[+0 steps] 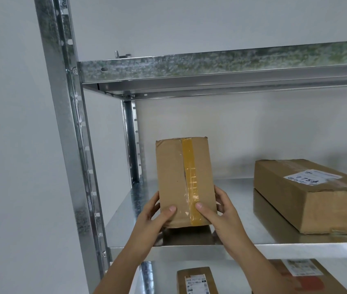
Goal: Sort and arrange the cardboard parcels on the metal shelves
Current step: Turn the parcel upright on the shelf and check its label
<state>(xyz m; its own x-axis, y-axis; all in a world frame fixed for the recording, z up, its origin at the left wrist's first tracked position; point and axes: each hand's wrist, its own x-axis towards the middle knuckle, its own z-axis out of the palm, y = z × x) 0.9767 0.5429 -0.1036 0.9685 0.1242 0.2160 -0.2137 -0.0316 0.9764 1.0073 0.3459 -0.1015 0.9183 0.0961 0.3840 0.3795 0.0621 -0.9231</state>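
A small cardboard parcel (172, 177) with a strip of yellowish tape down its top sits on the middle metal shelf (238, 209), near its left end. My left hand (155, 217) grips the parcel's near left corner, thumb on top. My right hand (217, 213) grips its near right corner, thumb pressed on the tape. The parcel's near end is at the shelf's front edge.
A long cardboard box (308, 194) with a white label lies on the same shelf to the right. Two labelled parcels (195, 281) (304, 274) lie on the shelf below. The upper shelf's rail (210, 66) crosses overhead, and the front upright post (70, 132) stands at left.
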